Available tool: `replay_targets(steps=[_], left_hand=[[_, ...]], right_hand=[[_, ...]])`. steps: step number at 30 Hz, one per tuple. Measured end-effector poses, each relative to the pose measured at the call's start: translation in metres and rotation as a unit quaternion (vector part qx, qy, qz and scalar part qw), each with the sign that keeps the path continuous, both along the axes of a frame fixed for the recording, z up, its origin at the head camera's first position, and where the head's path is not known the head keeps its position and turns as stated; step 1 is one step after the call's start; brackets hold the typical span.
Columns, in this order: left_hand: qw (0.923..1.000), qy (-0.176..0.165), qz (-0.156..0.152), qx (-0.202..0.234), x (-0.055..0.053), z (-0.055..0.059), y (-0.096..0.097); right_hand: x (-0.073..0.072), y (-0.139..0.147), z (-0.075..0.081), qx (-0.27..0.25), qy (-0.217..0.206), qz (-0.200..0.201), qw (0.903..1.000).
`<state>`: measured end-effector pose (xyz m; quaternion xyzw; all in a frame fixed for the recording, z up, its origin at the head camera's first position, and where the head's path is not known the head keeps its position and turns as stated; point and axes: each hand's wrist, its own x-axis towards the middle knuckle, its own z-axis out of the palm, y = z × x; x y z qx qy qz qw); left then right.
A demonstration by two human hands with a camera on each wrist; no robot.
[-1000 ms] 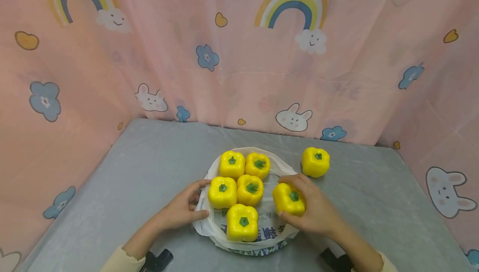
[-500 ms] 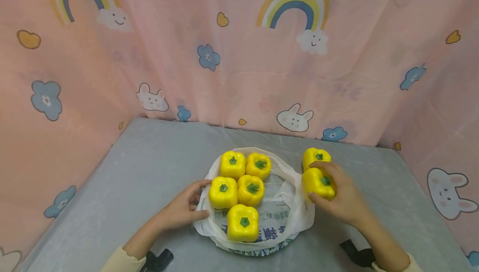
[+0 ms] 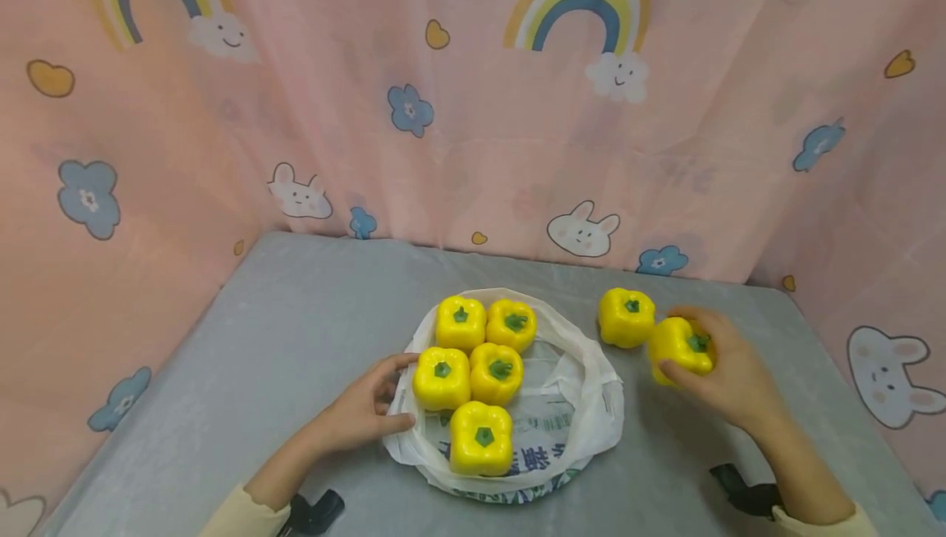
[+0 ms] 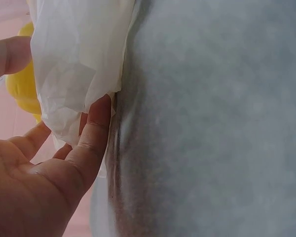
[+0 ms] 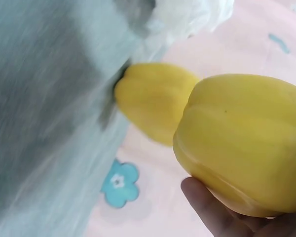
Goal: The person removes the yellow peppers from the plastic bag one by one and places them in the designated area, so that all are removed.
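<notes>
My right hand grips a yellow bell pepper above the table, right of a white plastic bag with its rim folded down. In the right wrist view this bell pepper fills much of the picture, fingers under it. Another bell pepper stands on the table just left of the held one. My left hand holds the bag's left side, thumb at the rim. The left wrist view has its fingers against the white plastic. Several bell peppers sit inside the bag, stems up.
A grey cloth covers the table. Pink printed curtain hangs behind and at both sides. Dark wrist straps show near both sleeves. Printed lettering marks the bag's bottom.
My right hand has carried the bell pepper from over the bag's right side out to the right, past the standing pepper. The bag's right rim is now uncovered. My left hand has stayed put.
</notes>
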<state>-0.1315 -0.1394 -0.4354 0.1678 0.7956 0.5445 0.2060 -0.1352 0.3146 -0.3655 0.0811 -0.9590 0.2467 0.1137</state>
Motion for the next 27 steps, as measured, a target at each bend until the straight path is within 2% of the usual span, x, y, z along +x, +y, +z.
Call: replay_targets(steps=[8,16,27], left_hand=[[1.0,0.007,-0.002,-0.007,-0.001,0.001,0.0],[0.9999,0.011,-0.003,-0.008,-0.001,0.001,0.0],[1.0,0.002,0.005,-0.002,-0.001,-0.001,-0.001]], right_hand=[[-0.016,0.025,-0.009,0.014,-0.016,-0.029,0.9993],[-0.038,0.041,-0.025,0.023,-0.025,-0.045,0.9984],[-0.061,0.045,-0.041,0.016,-0.037,-0.034,0.9986]])
